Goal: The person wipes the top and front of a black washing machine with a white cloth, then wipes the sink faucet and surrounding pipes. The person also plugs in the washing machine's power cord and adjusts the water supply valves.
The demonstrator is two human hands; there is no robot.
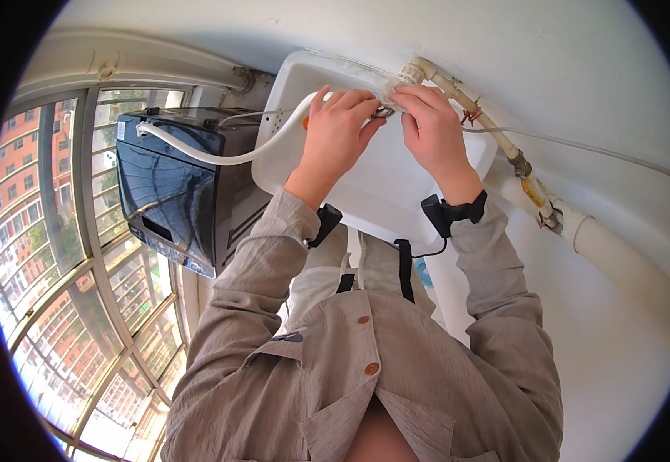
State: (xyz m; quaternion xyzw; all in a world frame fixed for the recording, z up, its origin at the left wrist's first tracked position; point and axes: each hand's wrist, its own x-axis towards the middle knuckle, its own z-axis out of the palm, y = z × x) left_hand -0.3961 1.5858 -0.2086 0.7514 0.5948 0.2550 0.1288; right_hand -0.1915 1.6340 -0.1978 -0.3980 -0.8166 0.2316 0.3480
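Observation:
Over the back edge of a white sink, my two hands meet at a metal tap fitting. My left hand has its fingers bent around the fitting and the end of a white hose. That hose curves away to the left and joins the top of a dark washing machine. My right hand is closed at the other side of the fitting, just in front of the pipe elbow. The fingers cover most of the joint, so exactly what the right one grips is hidden.
A beige wall pipe runs down right from the elbow to a yellow-marked section and a thick white pipe. A thin grey cable crosses the right wall. Barred windows line the left side.

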